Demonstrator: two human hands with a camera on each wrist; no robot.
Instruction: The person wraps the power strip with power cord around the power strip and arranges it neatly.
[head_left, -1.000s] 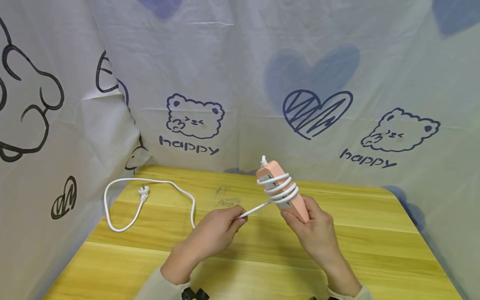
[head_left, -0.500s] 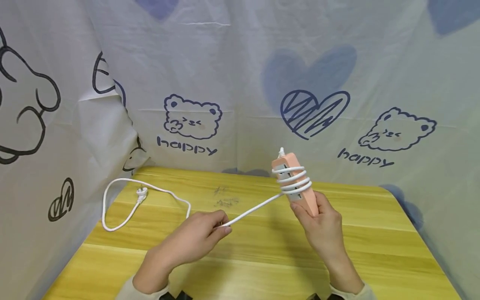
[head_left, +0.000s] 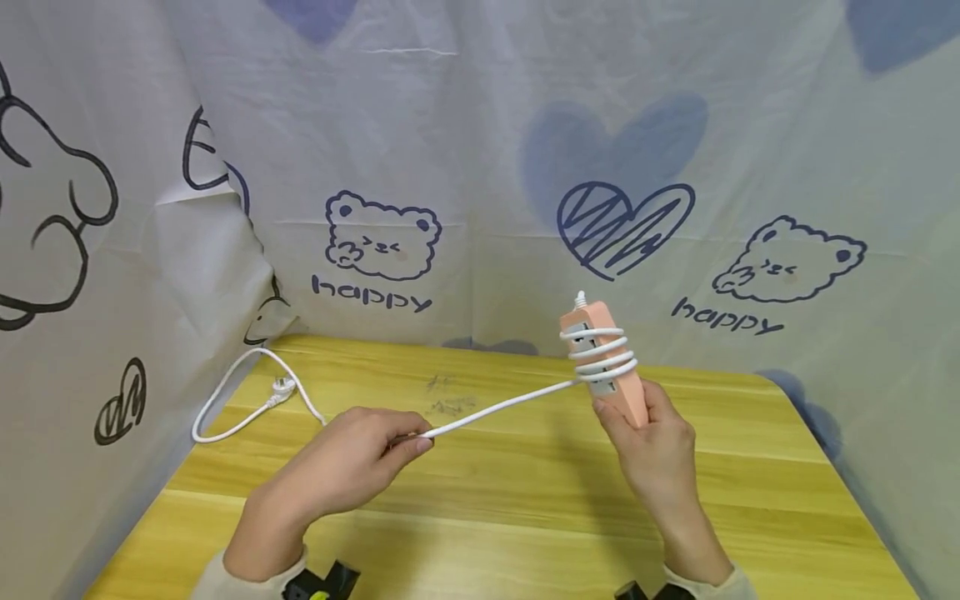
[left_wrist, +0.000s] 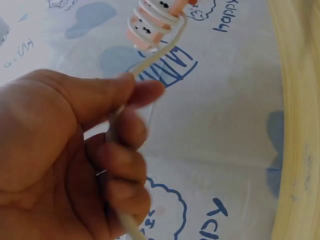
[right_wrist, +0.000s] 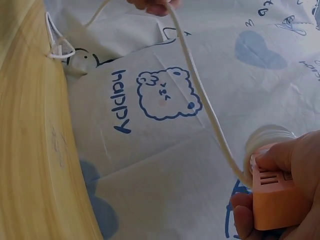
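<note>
- Left hand (head_left: 352, 462) pinches white cord (head_left: 502, 407) running right.
- Right hand (head_left: 660, 446) grips pink power strip (head_left: 626, 393), cord coiled round it.
- Plug (head_left: 282, 388) lies far left on table (head_left: 525, 500).

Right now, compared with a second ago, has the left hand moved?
Yes, the left hand has shifted left against the scribble on the table.

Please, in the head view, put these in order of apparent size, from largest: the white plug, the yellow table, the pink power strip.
1. Yellow table
2. Pink power strip, wrapped with cord
3. White plug, clearly smallest
</note>
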